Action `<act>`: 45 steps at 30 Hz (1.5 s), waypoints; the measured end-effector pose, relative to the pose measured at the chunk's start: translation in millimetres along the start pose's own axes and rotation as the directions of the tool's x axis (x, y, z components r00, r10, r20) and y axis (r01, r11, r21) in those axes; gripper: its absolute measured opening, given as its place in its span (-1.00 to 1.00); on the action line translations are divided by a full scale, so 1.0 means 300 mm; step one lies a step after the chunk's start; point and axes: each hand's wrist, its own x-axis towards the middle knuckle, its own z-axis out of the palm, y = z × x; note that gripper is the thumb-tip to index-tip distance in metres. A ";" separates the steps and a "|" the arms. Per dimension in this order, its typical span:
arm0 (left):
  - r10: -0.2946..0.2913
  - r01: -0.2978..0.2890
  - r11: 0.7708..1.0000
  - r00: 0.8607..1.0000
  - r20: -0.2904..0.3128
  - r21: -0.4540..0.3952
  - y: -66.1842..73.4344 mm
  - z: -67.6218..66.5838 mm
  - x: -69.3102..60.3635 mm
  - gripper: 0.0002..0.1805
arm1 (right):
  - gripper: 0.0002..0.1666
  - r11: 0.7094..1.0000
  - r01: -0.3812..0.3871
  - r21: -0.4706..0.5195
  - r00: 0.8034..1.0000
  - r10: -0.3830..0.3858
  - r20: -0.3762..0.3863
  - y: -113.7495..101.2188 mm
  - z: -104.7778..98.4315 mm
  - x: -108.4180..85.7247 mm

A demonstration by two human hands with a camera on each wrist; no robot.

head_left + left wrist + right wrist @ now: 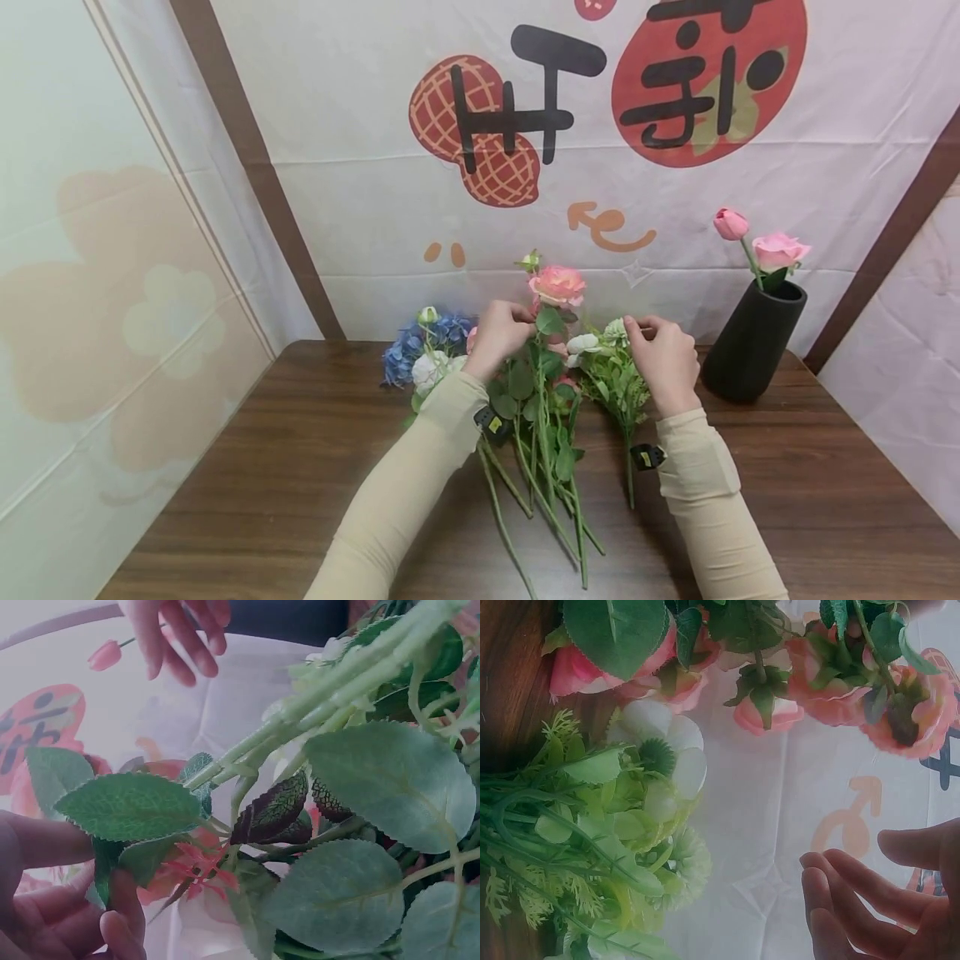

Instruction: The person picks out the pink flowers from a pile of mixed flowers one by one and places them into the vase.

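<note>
My left hand pinches a leaf of a pink rose between thumb and fingers. That rose stands up above the bunch, its long green stem running down over other stems. In the left wrist view, large serrated leaves and thick stems fill the right side. My right hand hovers beside a bunch of white and green flowers, and the right wrist view shows its fingers loosely bent with nothing between them. More pink roses hang in the upper part of that view.
Blue hydrangea and white blooms lie left of the roses. A black vase at the back right holds a pink tulip and a pink rose. Behind the brown wooden table hangs a printed cloth.
</note>
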 end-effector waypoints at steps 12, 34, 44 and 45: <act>0.055 -0.063 0.993 0.995 -0.083 -0.098 -0.019 -0.036 -0.002 -0.84 | -0.40 1.000 -0.006 0.001 1.000 0.006 0.007 -0.006 -0.005 -0.006; 0.078 -0.139 0.957 0.969 -0.235 -0.254 0.013 -0.143 -0.032 -0.85 | -0.42 1.000 0.006 -0.003 1.000 -0.006 0.005 -0.006 -0.002 -0.016; 0.127 -0.210 0.919 0.959 -0.254 -0.333 0.024 -0.173 -0.037 -0.84 | -0.39 1.000 0.003 0.008 1.000 -0.003 0.016 -0.011 -0.011 -0.017; 0.127 -0.210 0.921 0.958 -0.258 -0.328 0.023 -0.176 -0.040 -0.82 | -0.39 1.000 0.005 0.010 1.000 -0.005 0.016 -0.010 -0.011 -0.016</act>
